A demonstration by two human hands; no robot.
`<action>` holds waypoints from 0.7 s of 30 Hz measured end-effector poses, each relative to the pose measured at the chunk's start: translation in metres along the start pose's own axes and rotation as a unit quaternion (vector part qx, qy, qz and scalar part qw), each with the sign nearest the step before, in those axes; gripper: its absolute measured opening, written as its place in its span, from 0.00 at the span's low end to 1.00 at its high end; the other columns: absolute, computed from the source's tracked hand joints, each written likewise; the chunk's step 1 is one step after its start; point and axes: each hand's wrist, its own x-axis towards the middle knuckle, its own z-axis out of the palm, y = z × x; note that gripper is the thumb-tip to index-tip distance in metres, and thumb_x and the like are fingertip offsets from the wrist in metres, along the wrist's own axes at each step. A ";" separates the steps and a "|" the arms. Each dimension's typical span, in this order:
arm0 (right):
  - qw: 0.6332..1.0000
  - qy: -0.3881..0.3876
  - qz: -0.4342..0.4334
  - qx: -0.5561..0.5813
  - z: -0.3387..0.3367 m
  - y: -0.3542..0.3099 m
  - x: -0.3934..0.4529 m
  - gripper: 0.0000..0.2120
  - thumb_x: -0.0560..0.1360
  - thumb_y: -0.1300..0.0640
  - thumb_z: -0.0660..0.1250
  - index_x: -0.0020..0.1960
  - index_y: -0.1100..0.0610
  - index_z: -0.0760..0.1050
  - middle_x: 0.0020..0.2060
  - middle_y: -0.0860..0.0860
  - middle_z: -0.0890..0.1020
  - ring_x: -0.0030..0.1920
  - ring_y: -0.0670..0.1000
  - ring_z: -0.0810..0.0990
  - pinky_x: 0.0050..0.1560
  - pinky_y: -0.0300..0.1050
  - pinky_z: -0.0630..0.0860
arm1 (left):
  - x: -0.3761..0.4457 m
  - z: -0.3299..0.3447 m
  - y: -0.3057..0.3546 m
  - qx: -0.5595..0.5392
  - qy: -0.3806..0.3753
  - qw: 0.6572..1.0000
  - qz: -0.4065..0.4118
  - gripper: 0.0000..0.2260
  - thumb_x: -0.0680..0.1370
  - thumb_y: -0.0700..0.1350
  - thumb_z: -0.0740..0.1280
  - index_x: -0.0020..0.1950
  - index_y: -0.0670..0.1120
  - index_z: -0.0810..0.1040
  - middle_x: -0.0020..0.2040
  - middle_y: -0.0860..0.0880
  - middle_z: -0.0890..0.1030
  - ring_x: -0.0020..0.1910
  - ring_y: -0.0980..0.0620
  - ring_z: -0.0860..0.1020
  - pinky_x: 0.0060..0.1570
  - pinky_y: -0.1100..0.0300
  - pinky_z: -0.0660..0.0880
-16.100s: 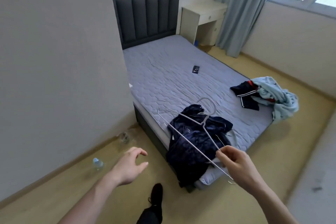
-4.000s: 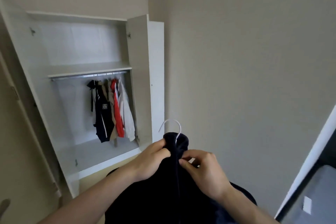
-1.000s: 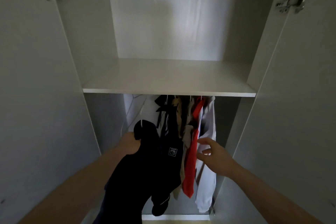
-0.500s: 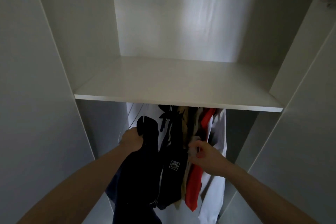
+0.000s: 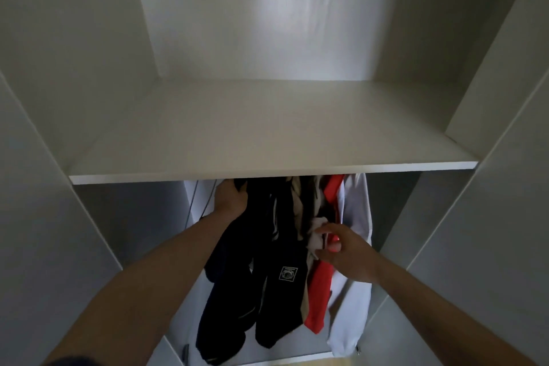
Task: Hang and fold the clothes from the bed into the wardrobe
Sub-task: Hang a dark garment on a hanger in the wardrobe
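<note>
Left hand grips dark navy fabric jacket at collar | right hand open, parting hung clothes | soft, limp, light: hold at hanger neck.

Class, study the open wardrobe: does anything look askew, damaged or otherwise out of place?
Nothing stands out. The left hand grips the dark garment up under the shelf; the right hand parts the hanging clothes.

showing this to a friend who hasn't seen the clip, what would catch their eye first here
Probably the red garment, the one bright colour among the dark and white clothes hanging under the wide white shelf. Next, the two bare arms reaching in: the left hand grips the top of a dark navy garment just under the shelf edge, while the right hand pushes against the hanging clothes.
</note>
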 end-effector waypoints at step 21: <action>1.000 -0.001 0.021 0.004 0.041 0.004 0.043 0.18 0.78 0.53 0.73 0.67 0.49 0.76 0.52 0.46 0.80 0.48 0.46 0.83 0.43 0.31 0.78 | 0.033 0.028 -0.020 -0.008 -0.044 0.996 -0.083 0.23 0.84 0.51 0.64 0.75 0.40 0.70 0.71 0.40 0.75 0.68 0.41 0.76 0.69 0.56 0.71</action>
